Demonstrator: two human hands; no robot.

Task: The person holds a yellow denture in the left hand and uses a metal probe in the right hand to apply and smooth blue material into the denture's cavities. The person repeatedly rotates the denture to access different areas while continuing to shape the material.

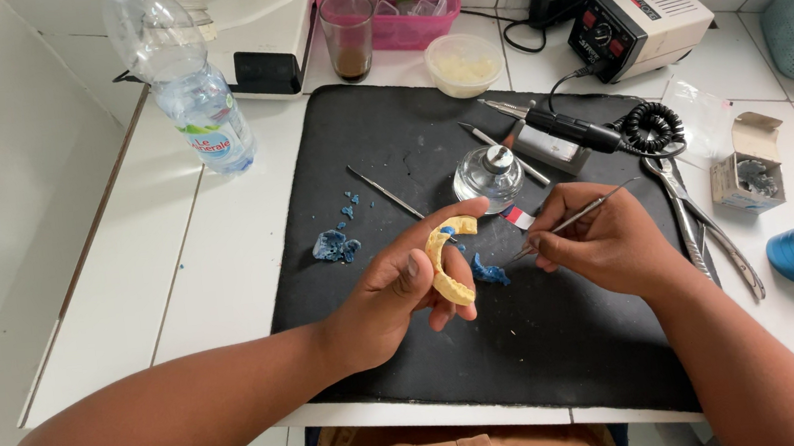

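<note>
yellow arch-shaped cast (448, 265): chalky, curved like a horseshoe, held above the middle of the black mat (549, 355); long axis runs near to far, open side facing left toward the palm. left hand (395, 297): thumb and fingers clamped on the cast's rim. right hand (605, 240): fingers pinched together on a thin metal tool (574, 220), tip pointing left at the cast. blue wax bits (336, 246): soft lumps on the mat, left of the cast. glass burner (488, 174): round, clear, just beyond. plastic bottle (186, 88): far left.
</note>
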